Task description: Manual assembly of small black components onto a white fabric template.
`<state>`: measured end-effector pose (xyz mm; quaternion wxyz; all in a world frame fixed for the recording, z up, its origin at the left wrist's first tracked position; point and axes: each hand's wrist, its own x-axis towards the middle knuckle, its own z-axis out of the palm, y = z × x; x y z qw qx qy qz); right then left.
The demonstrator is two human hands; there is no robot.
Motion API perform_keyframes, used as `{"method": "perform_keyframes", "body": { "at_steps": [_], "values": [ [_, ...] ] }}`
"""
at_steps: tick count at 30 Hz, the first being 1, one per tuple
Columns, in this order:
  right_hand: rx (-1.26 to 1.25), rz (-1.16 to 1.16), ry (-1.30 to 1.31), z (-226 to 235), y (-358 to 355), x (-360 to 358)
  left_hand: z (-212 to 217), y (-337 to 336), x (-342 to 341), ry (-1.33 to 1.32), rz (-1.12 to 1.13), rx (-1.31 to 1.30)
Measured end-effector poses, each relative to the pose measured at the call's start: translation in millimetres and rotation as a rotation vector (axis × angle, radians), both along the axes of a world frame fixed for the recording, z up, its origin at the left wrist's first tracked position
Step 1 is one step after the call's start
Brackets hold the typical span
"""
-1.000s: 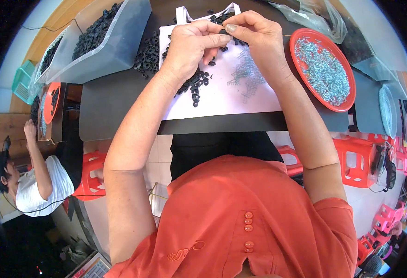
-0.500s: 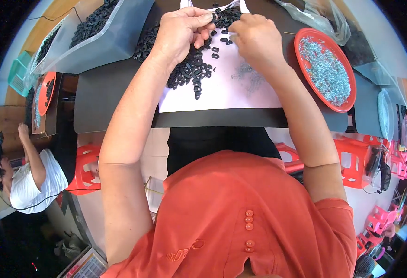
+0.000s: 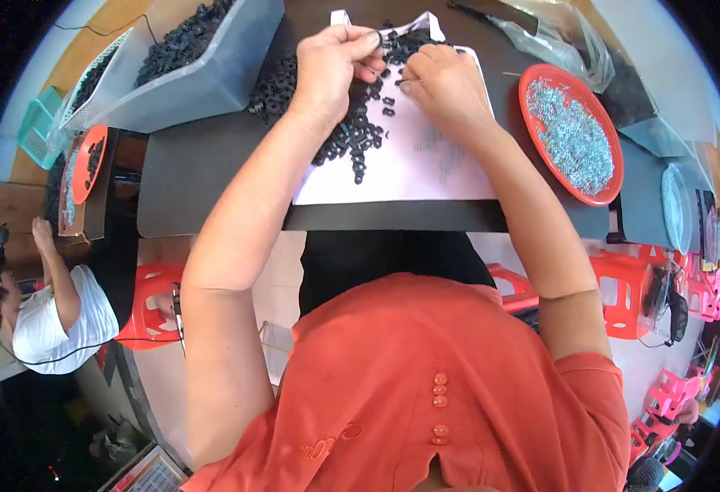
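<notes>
Two hands meet over a white sheet (image 3: 425, 164) on the table (image 3: 204, 164): the left hand (image 3: 331, 61) pinches a small black ring, the right hand (image 3: 446, 82) curls beside the black rings (image 3: 352, 135). Working low over the sheet probably keeps dropped pieces from rolling off.

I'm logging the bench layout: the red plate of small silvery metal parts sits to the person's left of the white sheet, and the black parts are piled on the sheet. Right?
Not quite. In the head view the red plate of silvery parts lies to the person's right of the white sheet, not the left. The black parts are indeed piled on the sheet.
</notes>
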<state>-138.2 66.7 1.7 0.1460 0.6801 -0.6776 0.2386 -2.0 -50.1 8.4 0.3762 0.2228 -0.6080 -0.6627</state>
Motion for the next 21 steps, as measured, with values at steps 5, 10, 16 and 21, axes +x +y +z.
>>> {"method": "perform_keyframes", "body": {
  "at_steps": [5, 10, 16, 21],
  "values": [
    [0.046, 0.067, -0.593, 39, 16, 22, 17, 15, 3, 0.037, -0.034, 0.041],
    [-0.058, 0.2, -0.541, 44, 8, 37, 27, 19, -7, 0.256, -0.106, 0.378],
    [-0.309, 0.298, -0.439, 45, -3, 43, 36, 17, -13, 0.407, -0.172, 0.585],
    [-0.219, 0.218, -0.579, 34, 4, 43, 13, 23, -19, 0.404, -0.098, 0.562]
  ]
}}
